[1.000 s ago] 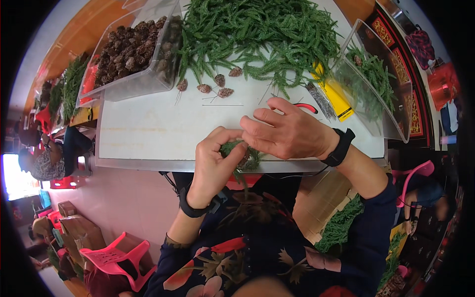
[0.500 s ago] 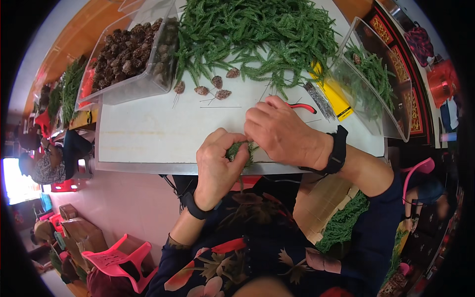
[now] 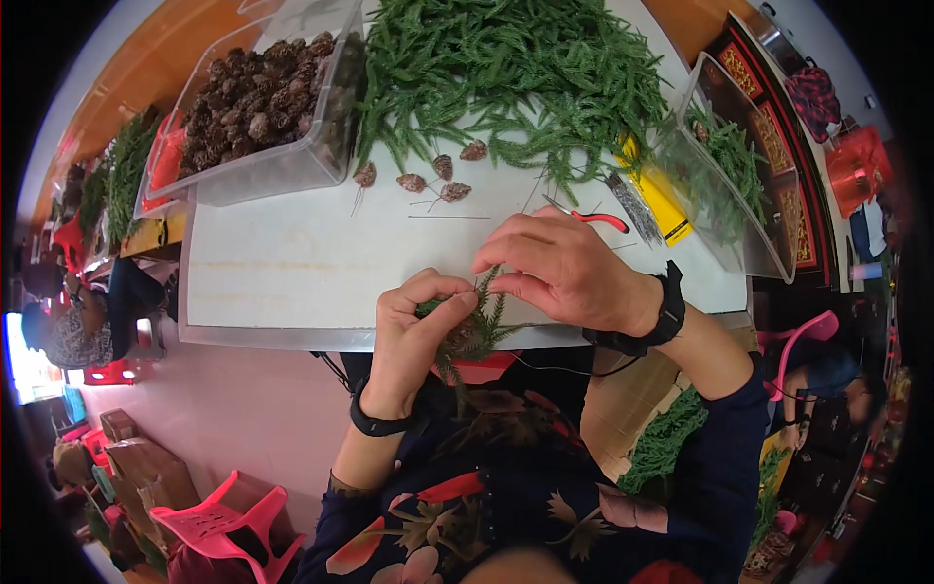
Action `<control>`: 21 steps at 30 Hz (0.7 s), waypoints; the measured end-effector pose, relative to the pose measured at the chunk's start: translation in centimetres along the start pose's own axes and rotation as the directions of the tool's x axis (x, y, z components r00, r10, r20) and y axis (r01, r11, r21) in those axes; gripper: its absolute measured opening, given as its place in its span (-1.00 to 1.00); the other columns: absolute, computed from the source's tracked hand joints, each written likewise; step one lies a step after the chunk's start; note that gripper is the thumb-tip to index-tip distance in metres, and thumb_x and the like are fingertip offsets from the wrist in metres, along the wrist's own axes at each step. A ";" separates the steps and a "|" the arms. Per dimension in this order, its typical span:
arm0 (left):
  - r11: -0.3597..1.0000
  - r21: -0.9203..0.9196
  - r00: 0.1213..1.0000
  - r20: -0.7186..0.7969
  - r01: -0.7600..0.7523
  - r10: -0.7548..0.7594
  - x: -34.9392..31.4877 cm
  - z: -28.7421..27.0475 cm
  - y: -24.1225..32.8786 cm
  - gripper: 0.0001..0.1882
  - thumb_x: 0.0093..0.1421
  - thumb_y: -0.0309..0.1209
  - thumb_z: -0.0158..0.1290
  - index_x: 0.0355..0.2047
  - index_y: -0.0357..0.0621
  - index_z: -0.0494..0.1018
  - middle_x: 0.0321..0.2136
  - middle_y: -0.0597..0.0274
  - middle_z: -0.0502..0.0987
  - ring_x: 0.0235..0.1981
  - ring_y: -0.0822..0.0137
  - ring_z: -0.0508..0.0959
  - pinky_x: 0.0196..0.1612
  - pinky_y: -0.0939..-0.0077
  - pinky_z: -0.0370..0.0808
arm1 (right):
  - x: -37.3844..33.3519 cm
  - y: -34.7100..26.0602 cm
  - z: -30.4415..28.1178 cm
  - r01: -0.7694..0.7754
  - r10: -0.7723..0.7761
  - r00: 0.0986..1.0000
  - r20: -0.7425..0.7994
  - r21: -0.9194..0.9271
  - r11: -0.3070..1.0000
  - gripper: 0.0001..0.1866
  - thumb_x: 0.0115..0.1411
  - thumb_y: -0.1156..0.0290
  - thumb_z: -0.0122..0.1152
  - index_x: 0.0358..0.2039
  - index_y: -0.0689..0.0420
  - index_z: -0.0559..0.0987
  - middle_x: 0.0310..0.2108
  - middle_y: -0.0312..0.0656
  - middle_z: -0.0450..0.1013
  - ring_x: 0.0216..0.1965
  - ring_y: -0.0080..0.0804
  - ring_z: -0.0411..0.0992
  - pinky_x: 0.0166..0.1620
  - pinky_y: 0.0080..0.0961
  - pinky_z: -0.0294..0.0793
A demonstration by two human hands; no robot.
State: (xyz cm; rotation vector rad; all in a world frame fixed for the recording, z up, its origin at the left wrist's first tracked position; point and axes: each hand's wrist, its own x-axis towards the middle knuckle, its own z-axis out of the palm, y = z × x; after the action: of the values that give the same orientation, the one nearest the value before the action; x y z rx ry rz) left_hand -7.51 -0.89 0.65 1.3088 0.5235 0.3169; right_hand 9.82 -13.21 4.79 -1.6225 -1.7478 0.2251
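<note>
My left hand (image 3: 416,326) is closed, thumb and fingers pinching a green artificial pine sprig (image 3: 474,334) just above the table's near edge. A brown pine cone (image 3: 461,337) shows among its needles, partly hidden. At the sprig's upper tips is my right hand (image 3: 574,273), with bent fingers and a gap between thumb and forefinger; whether it touches the needles I cannot tell. Beyond that hand lie red-handled pliers (image 3: 603,220). Several loose pine cones with thin wires, one a wired pine cone (image 3: 453,193), rest on the white table (image 3: 282,282).
A clear bin of pine cones (image 3: 258,107) stands at the back left. Green sprigs (image 3: 516,78) are heaped at the back. On the right are a bundle of wires (image 3: 634,206), a yellow packet (image 3: 664,200) and a clear bin (image 3: 725,219) holding sprigs. A pink chair (image 3: 229,516) stands lower left.
My right hand's fingers have loosened from their pinch beside my left hand. The sprig has turned, so more of its needles and the pine cone show. The pliers' jaws have come into sight.
</note>
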 end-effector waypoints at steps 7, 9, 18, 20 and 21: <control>0.970 -0.227 0.996 0.027 0.086 -0.082 -0.2 -3.5 -0.2 -0.93 0.16 -0.57 0.13 -0.39 -0.33 0.59 -0.47 0.38 0.48 -0.42 0.58 0.43 -0.32 0.68 0.35 | 2.5 -2.2 2.3 -0.210 0.213 0.975 0.071 -0.040 0.977 -0.85 0.04 0.50 0.37 -0.38 0.15 0.57 -0.46 -0.24 0.50 -0.45 -0.40 0.47 -0.28 -0.48 0.40; 0.972 -0.230 0.999 -0.031 0.034 -0.042 -0.1 -4.2 -0.5 -0.92 0.17 -0.56 0.13 -0.37 -0.34 0.59 -0.47 0.39 0.47 -0.42 0.58 0.43 -0.31 0.69 0.35 | 2.5 -2.8 3.8 -0.431 0.440 0.898 -0.004 0.194 0.881 -0.89 0.07 0.48 0.36 -0.41 0.18 0.57 -0.49 -0.23 0.50 -0.47 -0.40 0.47 -0.29 -0.49 0.41; 0.976 -0.216 1.000 -0.009 0.020 -0.022 0.4 -5.7 -0.2 -0.90 0.20 -0.53 0.13 -0.34 -0.35 0.59 -0.45 0.37 0.49 -0.38 0.57 0.45 -0.28 0.70 0.37 | 2.1 -3.2 5.5 -0.380 0.383 0.923 0.042 0.267 0.886 -0.92 0.13 0.52 0.31 -0.37 0.22 0.59 -0.41 -0.21 0.52 -0.44 -0.42 0.45 -0.33 -0.54 0.43; 0.978 -0.209 0.999 0.022 0.030 -0.026 0.1 -6.0 -0.3 -0.90 0.20 -0.54 0.12 -0.34 -0.35 0.59 -0.44 0.36 0.50 -0.37 0.56 0.46 -0.26 0.69 0.37 | 2.3 -2.8 5.4 -0.351 0.360 0.933 -0.002 0.209 0.913 -0.91 0.13 0.52 0.31 -0.35 0.21 0.59 -0.40 -0.21 0.51 -0.43 -0.41 0.45 -0.33 -0.53 0.43; 0.979 -0.202 0.998 0.049 0.038 -0.029 -0.1 -6.1 -0.3 -0.90 0.21 -0.54 0.12 -0.34 -0.35 0.59 -0.43 0.35 0.51 -0.35 0.56 0.48 -0.25 0.69 0.38 | 2.4 -2.5 5.3 -0.321 0.330 0.943 -0.040 0.149 0.935 -0.90 0.12 0.52 0.31 -0.34 0.20 0.59 -0.39 -0.21 0.50 -0.42 -0.41 0.45 -0.33 -0.52 0.43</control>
State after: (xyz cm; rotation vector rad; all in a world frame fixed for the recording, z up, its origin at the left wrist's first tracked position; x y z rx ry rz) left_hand -10.93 4.05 -0.66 1.1058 0.4617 0.3040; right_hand 4.75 -9.70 3.33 -1.7866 -1.3737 0.4377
